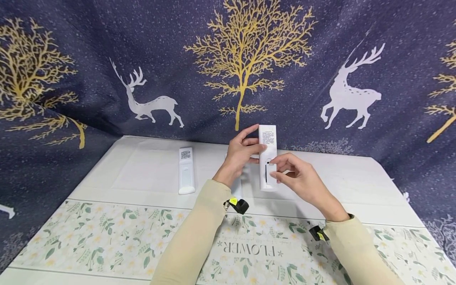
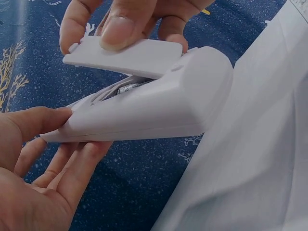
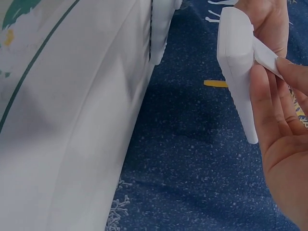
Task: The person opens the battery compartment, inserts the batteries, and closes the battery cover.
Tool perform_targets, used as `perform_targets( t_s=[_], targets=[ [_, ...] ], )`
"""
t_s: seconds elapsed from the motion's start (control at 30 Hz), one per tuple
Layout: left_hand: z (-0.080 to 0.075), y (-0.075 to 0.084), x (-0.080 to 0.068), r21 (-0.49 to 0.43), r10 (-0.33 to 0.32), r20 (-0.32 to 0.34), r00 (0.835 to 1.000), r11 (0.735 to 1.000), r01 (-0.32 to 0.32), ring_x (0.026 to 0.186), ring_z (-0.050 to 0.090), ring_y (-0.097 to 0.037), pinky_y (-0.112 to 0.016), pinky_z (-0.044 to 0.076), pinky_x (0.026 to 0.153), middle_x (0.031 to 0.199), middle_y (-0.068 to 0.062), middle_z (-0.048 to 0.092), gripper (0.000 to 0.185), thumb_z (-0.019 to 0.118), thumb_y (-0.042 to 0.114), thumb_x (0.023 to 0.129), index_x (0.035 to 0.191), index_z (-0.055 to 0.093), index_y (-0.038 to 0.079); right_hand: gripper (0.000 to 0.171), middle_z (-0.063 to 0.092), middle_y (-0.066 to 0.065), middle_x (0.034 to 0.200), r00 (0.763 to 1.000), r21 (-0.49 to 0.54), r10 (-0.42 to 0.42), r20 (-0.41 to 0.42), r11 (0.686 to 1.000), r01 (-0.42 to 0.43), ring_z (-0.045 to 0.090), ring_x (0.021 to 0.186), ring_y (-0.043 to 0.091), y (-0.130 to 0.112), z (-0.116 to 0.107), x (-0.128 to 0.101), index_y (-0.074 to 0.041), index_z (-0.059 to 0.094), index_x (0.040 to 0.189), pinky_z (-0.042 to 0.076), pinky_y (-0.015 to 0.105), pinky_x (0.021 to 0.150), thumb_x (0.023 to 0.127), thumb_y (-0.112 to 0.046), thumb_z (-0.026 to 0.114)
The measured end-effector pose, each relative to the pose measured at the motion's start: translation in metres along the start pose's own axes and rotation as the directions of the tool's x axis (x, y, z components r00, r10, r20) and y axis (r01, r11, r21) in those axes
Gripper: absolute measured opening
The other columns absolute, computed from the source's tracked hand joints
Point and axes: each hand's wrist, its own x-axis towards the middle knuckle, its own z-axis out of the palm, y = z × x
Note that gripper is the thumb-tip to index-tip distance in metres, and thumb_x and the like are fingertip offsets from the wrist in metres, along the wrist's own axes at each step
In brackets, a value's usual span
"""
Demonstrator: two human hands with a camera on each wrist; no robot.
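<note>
A white remote control [image 1: 268, 154] is held up, its labelled back towards the head camera. My left hand [image 1: 240, 154] grips its upper part, thumb on the back and fingers beneath. The battery cover [image 2: 130, 55] is pinched between the thumb and fingers of my right hand [image 1: 301, 178]. In the left wrist view, the cover is tilted up from the remote, with its end near the rounded end of the body. Under it, a silvery battery [image 2: 129, 88] shows in the compartment. The right wrist view shows the cover [image 3: 266, 54] angled away from the remote's back.
A second white remote [image 1: 186, 172] lies back up on the white table [image 1: 149, 170], left of my hands. Another white object [image 1: 236, 189] is mostly hidden behind my left wrist. A floral strip [image 1: 117, 237] crosses the near side; a dark blue cloth [image 1: 199, 103] hangs behind.
</note>
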Motion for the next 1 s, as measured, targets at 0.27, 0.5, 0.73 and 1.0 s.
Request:
perform_targets(
  t_s=[0.27, 0.5, 0.73, 1.0],
  targets=[
    [-0.0003, 0.0, 0.0008, 0.006, 0.0, -0.007, 1.0, 1.0, 0.0, 0.092, 0.076, -0.026, -0.04, 0.067, 0.07, 0.114, -0.007, 0.076, 0.067, 0.082, -0.001, 0.092, 0.148, 0.064, 0.031, 0.029, 0.071, 0.01, 0.095, 0.999, 0.004, 0.032, -0.015, 0.999, -0.032, 0.073, 0.077, 0.021, 0.0004, 0.0008, 0.0003, -0.001, 0.067, 0.119, 0.063, 0.031, 0.069, 0.093, 0.007, 0.078],
    [-0.0007, 0.0004, 0.0004, 0.012, -0.006, 0.0, 1.0, 1.0, 0.006, 0.093, 0.076, -0.025, -0.04, 0.067, 0.071, 0.115, -0.007, 0.076, 0.067, 0.081, -0.001, 0.092, 0.149, 0.063, 0.03, 0.026, 0.073, 0.015, 0.096, 0.999, 0.036, 0.021, -0.025, 0.999, -0.02, 0.073, 0.078, 0.017, 0.0013, 0.0021, 0.0005, 0.002, 0.065, 0.115, 0.064, 0.034, 0.069, 0.093, 0.01, 0.076],
    [-0.0004, 0.0003, -0.0001, 0.02, -0.006, -0.006, 1.0, 1.0, 0.006, 0.093, 0.076, -0.025, -0.04, 0.067, 0.07, 0.113, -0.005, 0.076, 0.067, 0.082, 0.0, 0.092, 0.148, 0.063, 0.032, 0.027, 0.074, 0.012, 0.095, 0.998, -0.012, 0.008, -0.059, 1.0, -0.009, 0.071, 0.081, 0.015, 0.0041, 0.0034, 0.001, 0.001, 0.067, 0.113, 0.061, 0.026, 0.069, 0.091, 0.01, 0.079],
    [0.0006, 0.0, 0.0004, 0.022, -0.004, -0.02, 1.0, 1.0, 0.004, 0.091, 0.076, -0.026, -0.041, 0.067, 0.07, 0.11, -0.005, 0.077, 0.066, 0.082, -0.001, 0.091, 0.146, 0.065, 0.032, 0.027, 0.071, 0.004, 0.094, 0.995, -0.109, 0.034, -0.093, 0.993, -0.044, 0.067, 0.084, 0.013, 0.0096, 0.0024, 0.001, -0.005, 0.07, 0.116, 0.061, 0.027, 0.071, 0.092, -0.001, 0.083]
  ],
)
